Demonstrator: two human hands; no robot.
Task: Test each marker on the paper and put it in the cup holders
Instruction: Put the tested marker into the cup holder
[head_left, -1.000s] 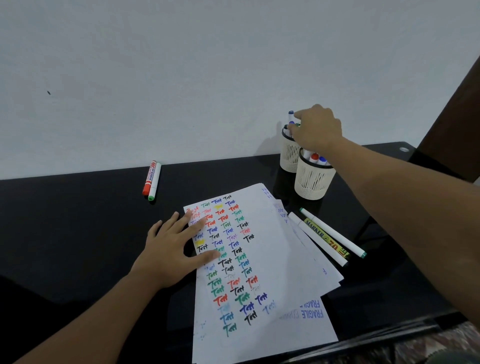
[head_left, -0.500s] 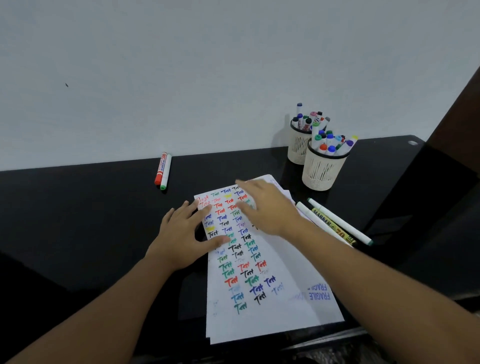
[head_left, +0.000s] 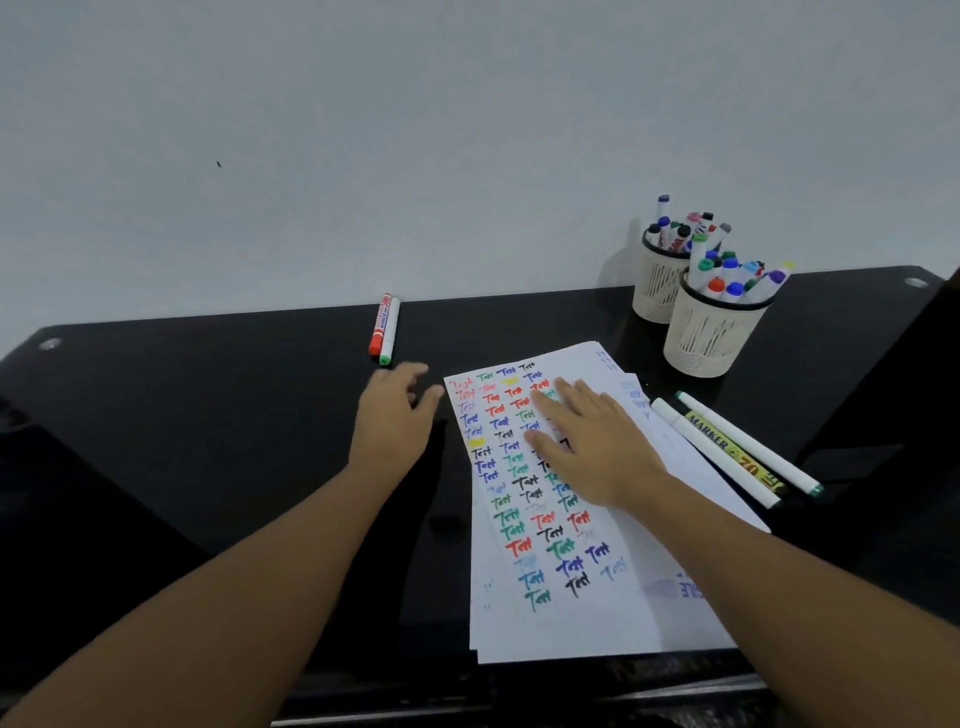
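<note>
White paper (head_left: 582, 597) covered with coloured "Test" marks lies on the black table. My right hand (head_left: 587, 441) presses flat on its upper part, fingers straight. My left hand (head_left: 392, 415) hovers left of the paper with relaxed fingers, holding nothing, a short way below a red marker (head_left: 380, 331) and a green-capped marker (head_left: 389, 332) lying side by side. Two cream cup holders, the near one (head_left: 711, 338) and the far one (head_left: 657, 291), stand at the back right, each with several markers. Three more markers (head_left: 737, 449) lie right of the paper.
The black glass table (head_left: 208, 441) meets a pale wall at the back. Its front edge runs just under the paper's lower end. A dark panel (head_left: 935, 364) rises at the far right.
My right hand left the cup holders and came down flat on the paper. My left hand slid off the paper to the left, toward the red and green markers.
</note>
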